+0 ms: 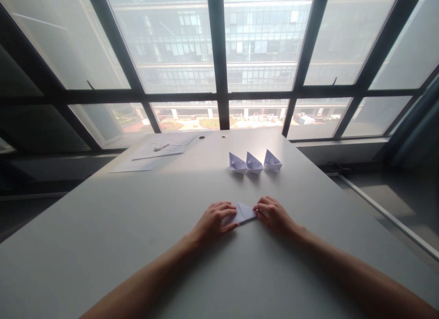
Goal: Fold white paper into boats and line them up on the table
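A small folded piece of white paper point(245, 212) lies on the white table point(192, 191) between my hands. My left hand point(219, 219) holds its left side, with the thumb at the near edge and the fingers over the paper. At the right corner, my right hand point(272, 213) pinches the paper between thumb and fingers. Beyond my hands stand three folded paper boats: a left one point(238, 164), a middle one point(254, 164) close beside it, and a right one point(272, 161) slightly apart.
Flat sheets of paper point(147, 150) lie at the far left of the table, with a small white object point(161, 147) on top. Two small round holes are near the far edge. Large windows point(178, 49) rise behind the table.
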A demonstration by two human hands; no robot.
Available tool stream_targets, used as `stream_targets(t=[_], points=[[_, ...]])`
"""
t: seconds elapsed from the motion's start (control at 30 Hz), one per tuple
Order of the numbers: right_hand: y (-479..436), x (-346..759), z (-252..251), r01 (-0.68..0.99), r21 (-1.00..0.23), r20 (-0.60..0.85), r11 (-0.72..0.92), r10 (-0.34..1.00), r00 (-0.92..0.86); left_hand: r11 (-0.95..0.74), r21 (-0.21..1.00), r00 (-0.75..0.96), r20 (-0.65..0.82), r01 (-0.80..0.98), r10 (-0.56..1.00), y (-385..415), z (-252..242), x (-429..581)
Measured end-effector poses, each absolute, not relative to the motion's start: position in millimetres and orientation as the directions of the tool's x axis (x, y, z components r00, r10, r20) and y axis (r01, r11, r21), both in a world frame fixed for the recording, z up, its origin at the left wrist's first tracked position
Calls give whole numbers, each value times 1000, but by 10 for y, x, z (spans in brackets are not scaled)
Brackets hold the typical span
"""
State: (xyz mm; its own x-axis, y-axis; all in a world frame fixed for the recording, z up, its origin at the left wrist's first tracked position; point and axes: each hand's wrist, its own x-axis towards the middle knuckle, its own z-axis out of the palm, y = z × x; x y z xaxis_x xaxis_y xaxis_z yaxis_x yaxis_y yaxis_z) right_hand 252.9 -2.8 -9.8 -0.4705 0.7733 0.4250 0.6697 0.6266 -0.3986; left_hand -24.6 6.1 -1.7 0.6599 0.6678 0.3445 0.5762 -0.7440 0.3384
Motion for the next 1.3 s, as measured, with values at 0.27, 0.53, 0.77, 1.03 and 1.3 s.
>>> stream_targets(t=[0.27,0.53,0.77,1.03,1.3], points=[[-23,2537,-115,663,-400,425,634,768,-478,-739,332,658,338,585,673,45,-9,-237],[-27,2547,-114,652,-413,421,636,768,-482,-702,312,631,307,640,712,24,42,-247],[-55,2533,-64,656,-406,387,636,770,-507,-709,283,631,325,647,705,13,55,-232],[-55,2540,-73,643,-401,392,652,757,-522,-721,275,638,339,636,692,25,42,-237],[-43,2545,-89,611,-422,425,669,742,-519,-708,294,637,309,642,706,7,58,-220]])
